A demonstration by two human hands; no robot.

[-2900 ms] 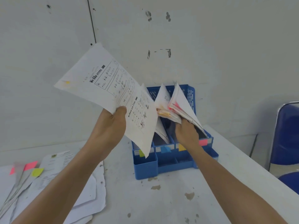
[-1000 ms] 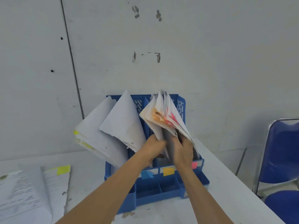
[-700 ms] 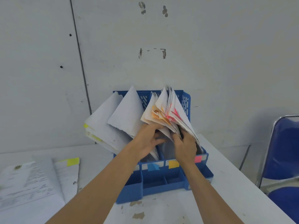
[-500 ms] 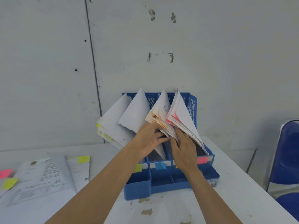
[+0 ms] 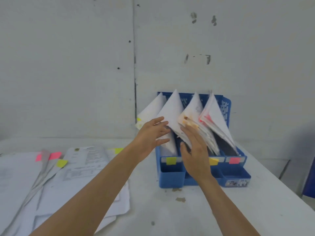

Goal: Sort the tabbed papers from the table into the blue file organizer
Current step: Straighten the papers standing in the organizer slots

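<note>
The blue file organizer (image 5: 172, 178) stands against the wall, its slots marked by yellow, orange and pink tabs on the front rail. Several bundles of white papers (image 5: 172, 108) lean in the slots, tips pointing up. My left hand (image 5: 151, 135) hovers at the left bundles with fingers straight and spread, holding nothing. My right hand (image 5: 196, 150) lies with flat fingers against the orange-tabbed bundle (image 5: 192, 113). A pile of tabbed papers (image 5: 81, 160) with pink and yellow tabs lies on the table at the left.
The white table (image 5: 204, 215) has chipped spots in front of the organizer. A grey wall rises directly behind it. A blue chair (image 5: 311, 176) shows at the right edge.
The sheet my left hand held 2.9 s ago now stands in the organizer. Both hands have loosened from the bundles and drawn back a little, and the view has swung left.
</note>
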